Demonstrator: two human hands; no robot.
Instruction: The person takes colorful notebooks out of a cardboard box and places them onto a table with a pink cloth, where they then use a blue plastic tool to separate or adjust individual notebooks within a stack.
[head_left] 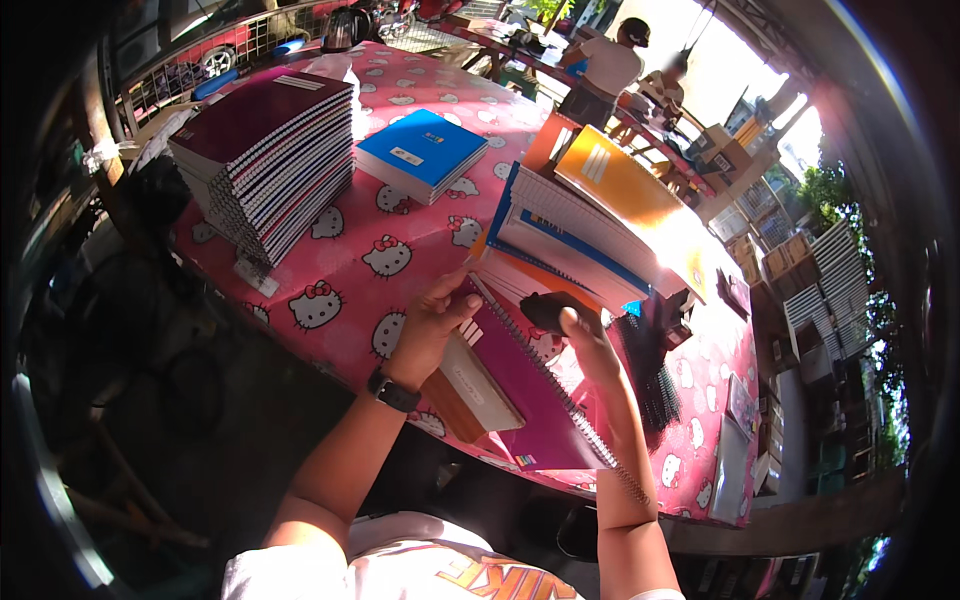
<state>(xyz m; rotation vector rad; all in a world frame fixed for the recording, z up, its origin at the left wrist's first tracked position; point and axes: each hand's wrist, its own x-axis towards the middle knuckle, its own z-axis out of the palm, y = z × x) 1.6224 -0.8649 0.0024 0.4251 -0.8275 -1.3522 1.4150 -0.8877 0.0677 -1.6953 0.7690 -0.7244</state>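
A purple-covered spiral notebook (520, 390) is tilted in front of me, its wire coil running down the right edge. The coil's loose tail (632, 487) sticks out past the lower corner, beside my right forearm. My left hand (437, 322), with a dark watch on its wrist, pinches the notebook near its upper corner. In my right hand (592, 345) is a black hand-sized tool (545, 312), close to the coil; its exact kind is unclear. Partly under the notebook lies a beige and brown box-like item (475, 385).
A tall stack of spiral notebooks (270, 160) stands at left, with blue notebooks (422, 150) beside it. Blue and orange notebooks (590, 225) stand on the right, near black coils (650, 375). All rest on a pink patterned tablecloth (350, 270). People (610, 70) are at another table behind.
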